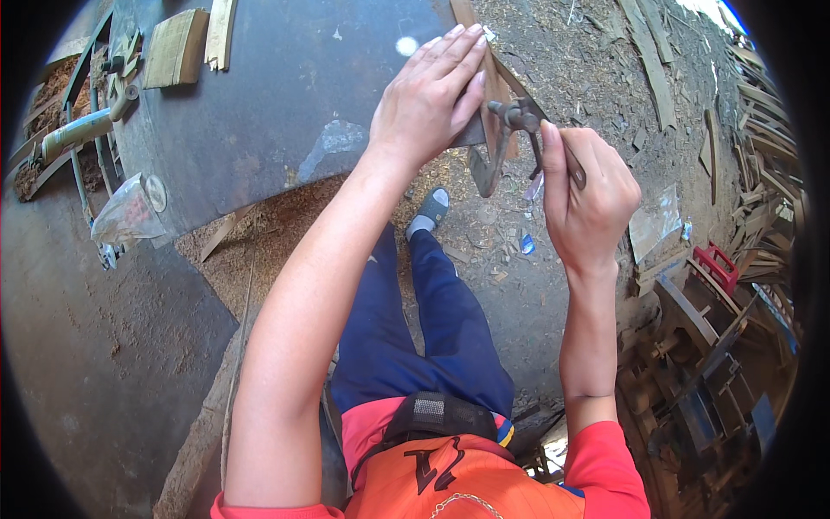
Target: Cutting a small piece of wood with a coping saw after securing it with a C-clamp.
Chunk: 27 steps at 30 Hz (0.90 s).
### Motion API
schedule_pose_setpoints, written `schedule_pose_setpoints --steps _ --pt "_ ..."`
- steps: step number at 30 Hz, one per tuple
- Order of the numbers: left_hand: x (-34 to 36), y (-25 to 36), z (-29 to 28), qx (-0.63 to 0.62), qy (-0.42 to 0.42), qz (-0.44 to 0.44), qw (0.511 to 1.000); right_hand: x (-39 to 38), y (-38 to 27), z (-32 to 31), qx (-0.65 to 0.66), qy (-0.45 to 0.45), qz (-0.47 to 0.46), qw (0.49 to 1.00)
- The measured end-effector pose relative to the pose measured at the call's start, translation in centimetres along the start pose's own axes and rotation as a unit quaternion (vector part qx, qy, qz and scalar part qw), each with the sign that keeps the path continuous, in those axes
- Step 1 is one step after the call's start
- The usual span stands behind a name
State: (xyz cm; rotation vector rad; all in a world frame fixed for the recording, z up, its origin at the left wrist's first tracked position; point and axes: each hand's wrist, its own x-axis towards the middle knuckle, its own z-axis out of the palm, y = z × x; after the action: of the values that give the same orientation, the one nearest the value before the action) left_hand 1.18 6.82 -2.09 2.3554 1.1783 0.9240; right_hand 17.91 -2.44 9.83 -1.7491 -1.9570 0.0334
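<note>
Nearest is the orange shirt (475,476), with blue trousers (454,307) beyond it. The left hand (430,97) lies flat at the corner of the worktop (268,95), its fingers stretched out close together beside a wood strip (496,97), while the right hand (595,192) has its fingers closed on the handle (577,170) of a metal clamp (521,118) at the worktop's edge, between the two hands. Wood blocks (175,49) and a plastic bag (130,214) are well to the left, offcuts (650,65) lie on the floor (566,73), and the left forearm (316,285) hides part of the worktop's near edge.
</note>
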Motion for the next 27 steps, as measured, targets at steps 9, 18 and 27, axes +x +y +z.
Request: schedule_pose_setpoints --steps 9,18,27 --pt "0.2 0.3 0.4 0.004 0.008 0.006 1.000 0.4 0.3 2.0 0.053 0.014 0.102 0.993" --pt "0.3 0.0 0.0 -0.009 0.002 0.006 1.000 -1.3 1.1 3.0 0.055 0.012 0.069 0.996" --pt "0.4 0.6 0.0 -0.005 0.014 0.008 1.000 -5.6 0.1 0.7 0.065 0.019 0.071 0.995"
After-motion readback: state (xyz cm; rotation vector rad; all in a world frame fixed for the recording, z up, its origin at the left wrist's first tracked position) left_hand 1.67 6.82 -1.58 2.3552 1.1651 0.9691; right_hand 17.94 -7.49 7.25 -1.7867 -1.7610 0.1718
